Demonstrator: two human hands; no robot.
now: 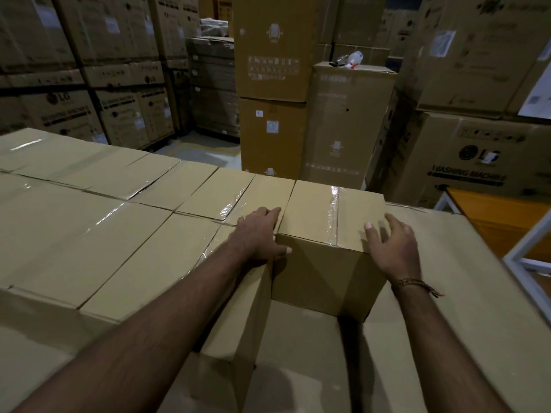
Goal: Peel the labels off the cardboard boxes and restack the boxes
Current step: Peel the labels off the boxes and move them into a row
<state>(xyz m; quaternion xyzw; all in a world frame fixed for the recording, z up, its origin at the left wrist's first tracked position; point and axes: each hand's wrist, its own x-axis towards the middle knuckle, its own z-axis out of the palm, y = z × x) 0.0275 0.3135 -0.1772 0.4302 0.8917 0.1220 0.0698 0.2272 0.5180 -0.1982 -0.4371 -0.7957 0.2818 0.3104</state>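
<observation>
A plain taped cardboard box (320, 263) sits in front of me at the right end of a row of like boxes (125, 248), resting on a lower cardboard layer (298, 353). My left hand (259, 234) lies on the box's upper left edge, fingers on top of the neighbouring box, thumb against the front face. My right hand (390, 248) hovers at the box's upper right corner with fingers spread, touching or just off the edge. No label shows on the faces I see; clear tape runs across the top.
Tall stacks of printed appliance cartons (465, 162) and brown boxes (271, 84) stand behind and around. A white-framed wooden table (507, 222) is at the right. A strip of grey floor (202, 150) shows beyond the row.
</observation>
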